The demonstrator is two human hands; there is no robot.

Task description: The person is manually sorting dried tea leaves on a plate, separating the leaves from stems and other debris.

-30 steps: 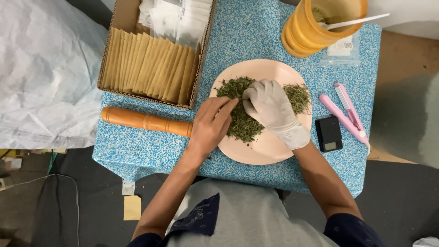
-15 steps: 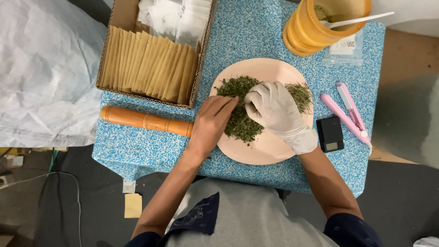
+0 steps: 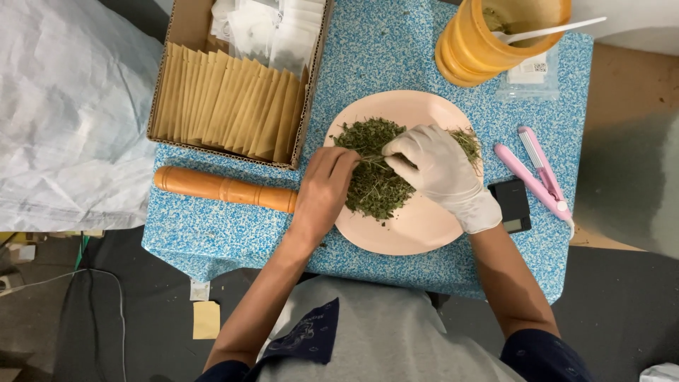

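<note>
The bare left hand [image 3: 322, 192] lies at the left edge of one pink plate [image 3: 417, 230], its fingers together and curled into the pile of dried green herbs [image 3: 375, 187]. The gloved right hand [image 3: 440, 170] rests on the same pile from the right, thumb and forefinger pinched on a few stems; whether the left hand grips any herb cannot be told. The herbs sit on the upper half of the plate, which stands in the middle of a blue speckled table [image 3: 382, 49].

Left of the plate, one open cardboard box [image 3: 185, 21] holds a slanted row of flat tan pouches [image 3: 226, 106], packed too close for a sure count, and behind them a loose heap of white sachets [image 3: 272, 28]. Just below the box lies one wooden pestle [image 3: 223, 187], its right end near the left wrist.

At the table's far right stands one orange ribbed mortar [image 3: 477, 46] with a white spoon [image 3: 559, 30] in it. Beside it lies one clear plastic bag [image 3: 530, 81] bearing a small white label. Right of the plate are one pink sealer [image 3: 534, 173] and one small black scale [image 3: 515, 205], the latter partly under the right wrist.

A large white sack [image 3: 71, 120] lies left of the table.
</note>
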